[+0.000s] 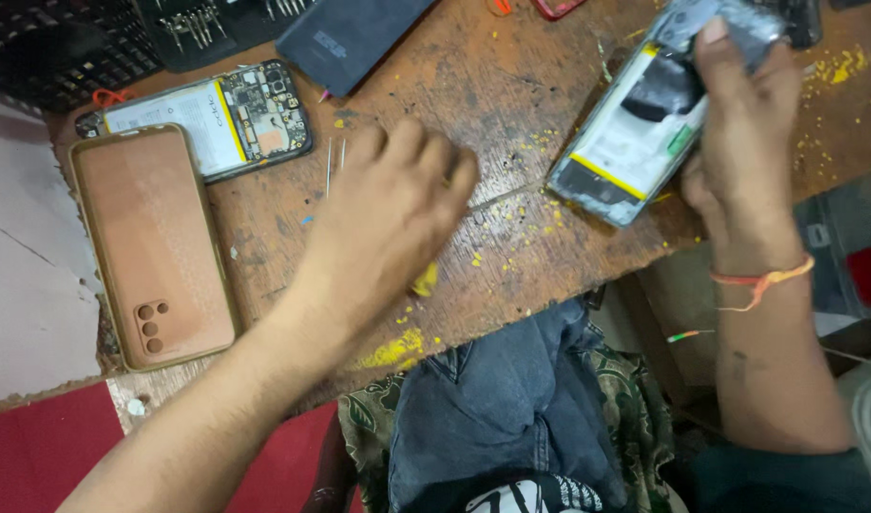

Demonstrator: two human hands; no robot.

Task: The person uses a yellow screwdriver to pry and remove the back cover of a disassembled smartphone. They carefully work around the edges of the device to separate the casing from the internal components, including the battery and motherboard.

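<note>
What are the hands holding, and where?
The right hand grips the opened phone at its upper end. The left hand rests on the wooden table, holding nothing visible.

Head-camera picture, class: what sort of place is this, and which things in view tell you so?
Probably a phone repair bench. An opened phone with its battery and circuit board bare lies on the worn wooden table, the right hand holds a second opened phone, and a rack of screwdriver bits sits behind.

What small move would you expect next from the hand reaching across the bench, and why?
Probably the left hand closes its fingers on the thin tweezers lying by its fingertips. The right hand already grips the opened phone, tilted over the wooden bench, its battery and insides showing. The left hand looks empty, knuckles up, close to the tool.
</note>
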